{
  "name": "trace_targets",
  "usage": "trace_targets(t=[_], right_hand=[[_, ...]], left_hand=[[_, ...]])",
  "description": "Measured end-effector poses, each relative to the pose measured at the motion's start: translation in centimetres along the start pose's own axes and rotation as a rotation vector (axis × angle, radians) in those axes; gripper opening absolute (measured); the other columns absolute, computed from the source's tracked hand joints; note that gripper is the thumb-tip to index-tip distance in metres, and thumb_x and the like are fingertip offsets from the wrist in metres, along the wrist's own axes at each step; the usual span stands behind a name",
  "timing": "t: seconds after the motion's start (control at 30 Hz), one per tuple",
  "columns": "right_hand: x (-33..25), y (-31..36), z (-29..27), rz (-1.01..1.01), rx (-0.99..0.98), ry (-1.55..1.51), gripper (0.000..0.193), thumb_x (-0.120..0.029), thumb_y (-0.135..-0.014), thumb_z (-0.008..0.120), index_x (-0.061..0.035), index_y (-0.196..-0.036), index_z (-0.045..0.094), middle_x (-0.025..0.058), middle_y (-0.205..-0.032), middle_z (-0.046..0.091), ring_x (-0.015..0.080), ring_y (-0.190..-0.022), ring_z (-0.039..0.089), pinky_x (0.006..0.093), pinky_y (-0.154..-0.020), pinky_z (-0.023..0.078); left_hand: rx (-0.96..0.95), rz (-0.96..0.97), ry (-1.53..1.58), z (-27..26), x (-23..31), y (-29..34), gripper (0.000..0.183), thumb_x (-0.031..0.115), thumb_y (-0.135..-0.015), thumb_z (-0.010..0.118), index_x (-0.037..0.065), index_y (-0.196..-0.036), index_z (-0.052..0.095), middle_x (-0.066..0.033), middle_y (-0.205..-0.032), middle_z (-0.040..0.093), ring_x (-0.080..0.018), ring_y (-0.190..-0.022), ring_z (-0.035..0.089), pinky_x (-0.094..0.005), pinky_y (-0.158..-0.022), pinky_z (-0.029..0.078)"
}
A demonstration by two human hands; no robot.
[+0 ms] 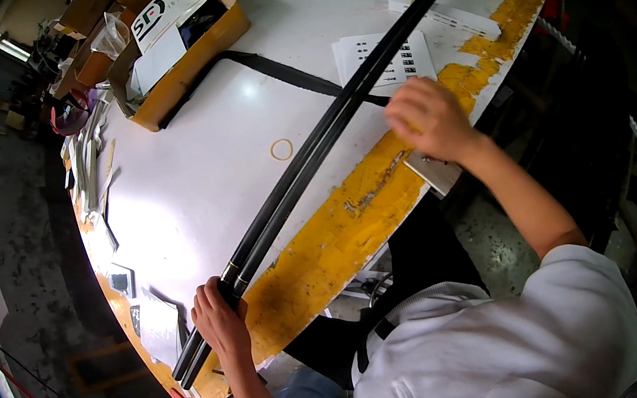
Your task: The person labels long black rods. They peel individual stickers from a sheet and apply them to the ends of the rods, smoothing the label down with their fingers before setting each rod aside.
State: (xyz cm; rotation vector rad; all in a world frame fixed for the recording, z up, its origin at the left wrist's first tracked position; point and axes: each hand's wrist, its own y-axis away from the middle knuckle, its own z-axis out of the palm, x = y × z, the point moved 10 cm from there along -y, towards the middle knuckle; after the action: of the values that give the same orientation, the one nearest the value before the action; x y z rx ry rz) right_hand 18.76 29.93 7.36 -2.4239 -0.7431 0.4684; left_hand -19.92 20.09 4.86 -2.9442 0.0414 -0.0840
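Two long black rods [303,151] lie side by side, slanting across the table from near left to far right. They have shiny rings near their thick near ends. My left hand [221,318] is wrapped round both rods just below the rings. My right hand [432,118] is beside the rods further up, its fingers curled and slightly blurred; what they hold, if anything, cannot be made out. A flat black strap [286,75] passes beneath the rods, its right end near my right hand. White printed sheets [413,59] lie partly under the rods.
The white table [190,178] has a worn yellow edge [339,225]. A tan rubber band [282,150] lies left of the rods. An open cardboard box [184,62] stands far left. A white strip [465,21] lies far right. Papers [160,332] sit near the left edge.
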Motion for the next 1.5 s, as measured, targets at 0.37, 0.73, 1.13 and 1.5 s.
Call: trace_targets(t=[0.37, 0.73, 1.13, 1.5], right_hand=[[19.5, -3.2, 7.7, 0.403, -0.587, 0.109, 0.099, -0.037, -0.057, 0.085, -0.0045, -0.139, 0.041, 0.0156, -0.130, 0.049, 0.0310, -0.126, 0.042, 0.0404, -0.104, 0.040], [22.0, -5.2, 11.6, 0.608, -0.983, 0.064, 0.090, -0.036, -0.052, 0.090, -0.0008, -0.125, 0.051, 0.0199, -0.125, 0.053, 0.0356, -0.116, 0.052, 0.0406, -0.096, 0.045], [11.8, -8.7, 1.3, 0.365, -0.355, 0.163, 0.023, -0.017, -0.096, 0.051, -0.0022, -0.113, 0.050, 0.0210, -0.105, 0.064, 0.0392, -0.093, 0.061, 0.0426, -0.082, 0.049], [10.8, -8.1, 1.2, 0.215, -0.302, 0.241, 0.027, -0.007, -0.095, 0.042, -0.0005, -0.120, 0.048, 0.0222, -0.108, 0.062, 0.0392, -0.098, 0.059, 0.0433, -0.084, 0.047]], left_hand=[[0.082, -0.035, 0.135, -1.9, -0.1, -1.4, 0.043, 0.004, -0.076, 0.065, 0.003, -0.116, 0.050, -0.0164, -0.095, 0.057, -0.0386, -0.085, 0.056, -0.0433, -0.075, 0.046], [0.100, -0.129, 0.231, -2.7, -0.7, -1.0, 0.042, 0.008, -0.080, 0.064, 0.004, -0.119, 0.050, -0.0181, -0.103, 0.058, -0.0388, -0.091, 0.058, -0.0416, -0.078, 0.048], [0.126, -0.165, 0.256, -3.9, -0.5, -1.9, 0.051, 0.002, -0.064, 0.075, 0.005, -0.111, 0.053, -0.0132, -0.095, 0.058, -0.0364, -0.090, 0.057, -0.0423, -0.078, 0.045], [0.160, -0.139, 0.332, -6.0, -0.4, -1.5, 0.052, 0.003, -0.065, 0.074, 0.007, -0.112, 0.052, -0.0138, -0.098, 0.057, -0.0391, -0.094, 0.055, -0.0437, -0.080, 0.044]])
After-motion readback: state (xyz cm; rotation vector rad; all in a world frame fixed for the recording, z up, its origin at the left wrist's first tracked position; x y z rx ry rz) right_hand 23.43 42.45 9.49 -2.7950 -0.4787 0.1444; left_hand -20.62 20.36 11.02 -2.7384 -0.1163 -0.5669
